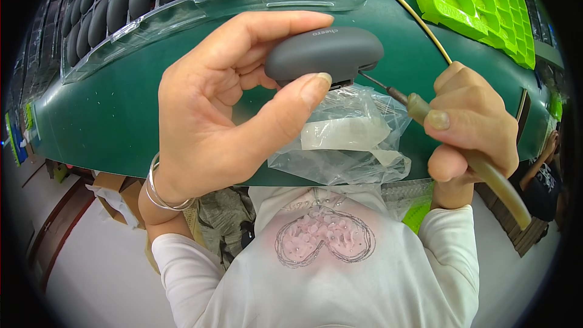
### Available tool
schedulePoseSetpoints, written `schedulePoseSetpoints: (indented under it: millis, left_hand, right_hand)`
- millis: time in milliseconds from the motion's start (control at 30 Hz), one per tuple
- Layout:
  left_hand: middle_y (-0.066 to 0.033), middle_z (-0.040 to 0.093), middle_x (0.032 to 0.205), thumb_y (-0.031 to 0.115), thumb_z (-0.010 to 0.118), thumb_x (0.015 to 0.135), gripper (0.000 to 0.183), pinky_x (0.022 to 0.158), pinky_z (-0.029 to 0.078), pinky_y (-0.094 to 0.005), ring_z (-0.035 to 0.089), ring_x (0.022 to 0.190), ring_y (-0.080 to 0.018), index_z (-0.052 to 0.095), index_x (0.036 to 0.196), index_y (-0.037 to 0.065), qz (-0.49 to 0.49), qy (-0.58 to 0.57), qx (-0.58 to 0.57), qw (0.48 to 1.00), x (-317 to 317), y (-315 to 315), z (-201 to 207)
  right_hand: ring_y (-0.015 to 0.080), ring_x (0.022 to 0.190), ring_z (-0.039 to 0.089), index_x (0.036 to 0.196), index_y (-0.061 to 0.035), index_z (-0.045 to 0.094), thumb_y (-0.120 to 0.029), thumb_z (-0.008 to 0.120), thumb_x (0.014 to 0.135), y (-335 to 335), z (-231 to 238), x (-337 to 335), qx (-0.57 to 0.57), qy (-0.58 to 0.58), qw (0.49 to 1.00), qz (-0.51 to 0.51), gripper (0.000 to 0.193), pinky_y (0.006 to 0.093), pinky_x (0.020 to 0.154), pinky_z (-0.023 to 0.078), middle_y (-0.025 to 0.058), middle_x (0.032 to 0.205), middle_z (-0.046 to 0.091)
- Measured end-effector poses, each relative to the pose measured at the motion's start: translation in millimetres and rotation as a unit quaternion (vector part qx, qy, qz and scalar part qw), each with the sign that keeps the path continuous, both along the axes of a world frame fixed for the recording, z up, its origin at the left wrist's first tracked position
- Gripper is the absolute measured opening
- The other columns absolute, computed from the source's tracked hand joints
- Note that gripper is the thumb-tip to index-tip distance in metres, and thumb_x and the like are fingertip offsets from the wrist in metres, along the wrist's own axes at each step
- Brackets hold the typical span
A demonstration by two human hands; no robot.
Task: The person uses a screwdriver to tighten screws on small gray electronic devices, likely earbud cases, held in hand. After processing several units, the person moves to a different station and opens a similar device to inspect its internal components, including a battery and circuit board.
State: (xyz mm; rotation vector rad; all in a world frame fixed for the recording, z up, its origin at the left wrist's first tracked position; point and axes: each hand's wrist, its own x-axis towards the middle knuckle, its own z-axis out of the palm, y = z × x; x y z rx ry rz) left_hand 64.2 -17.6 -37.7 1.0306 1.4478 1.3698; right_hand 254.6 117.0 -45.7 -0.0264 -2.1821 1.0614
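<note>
Between the thumb and fingers of my left hand (225,103) is a dark grey, rounded case (325,51), held up above the table with its underside tilted toward me. My right hand (477,124) is closed around a thin-tipped tool (416,106) with a dark collar and a tan, tube-like handle that runs out below the fist. Its fine tip meets the lower right edge of the case. Below the case lies a crumpled clear plastic bag (349,136) with a white patch on it. A slender tan rod (416,17) reaches up behind my right fist; whether I hold it I cannot tell.
A clear plastic tray (212,0) with several similar dark cases stands at the far left on the green table (115,121). At the far right lies a bright green moulded tray (480,0). A cardboard box (118,197) sits below left. Another person (540,182) is at the right edge.
</note>
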Motion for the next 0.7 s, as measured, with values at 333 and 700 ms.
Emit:
schedulePoseSetpoints:
  millis: [333, 700]
  left_hand:
    - [-0.0174, 0.061, 0.107, -0.002, 0.062, 0.079, 0.041, 0.074, 0.05, -0.0223, 0.061, 0.088, -0.0139, 0.051, 0.118, -0.012, -0.019, 0.012, 0.003, 1.0, -0.3, 0.9, -0.9]
    - [-0.0202, 0.058, 0.115, -0.003, 0.065, 0.08, 0.042, 0.087, 0.048, -0.0279, 0.06, 0.1, -0.0197, 0.05, 0.118, -0.013, -0.037, 0.116, 0.041, 0.992, 3.7, -0.2, -2.6]
  right_hand:
    - [0.0145, 0.048, 0.044, 0.089, -0.0024, 0.057, -0.043, 0.06, 0.084, -3.3, -3.5, -3.4, 0.057, 0.024, 0.998, 0.008, 0.041, 0.029, 0.044, 0.032, 0.0023, 0.061, 0.052]
    - [0.0143, 0.048, 0.042, 0.092, -0.003, 0.058, -0.05, 0.057, 0.082, -6.9, -2.7, -2.2, 0.07, -0.004, 0.998, -0.006, 0.048, 0.0289, 0.044, 0.029, 0.0037, 0.061, 0.053]
